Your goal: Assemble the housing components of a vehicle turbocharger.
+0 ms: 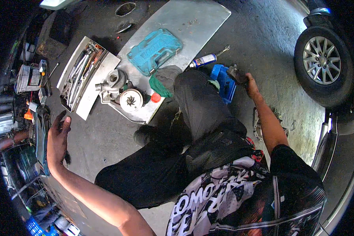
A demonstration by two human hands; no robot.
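My right hand (252, 87) is closed around a dark, chunky part (236, 74) whose kind I cannot make out, beside a blue plastic tray (229, 92). My left hand (58, 139) is empty, its thumb and fingers apart, out to the left below a metal toolbox (82, 108) of wrenches. Between the hands, at the near end of a metal sheet (196, 23), sits a turbocharger core (130, 100) with its bladed wheel facing up. A cast turbo housing (113, 80) stands next to it. A red cap (155, 97) and a green cloth (160, 86) are close by.
A teal tool case (155, 51) rests on the sheet. A spray can (204, 60) lies beside the sheet's right edge. At right stands a car wheel (322, 59); a metal part (257, 124) lies beyond my knee. A bucket (27, 78) and clutter line the left side.
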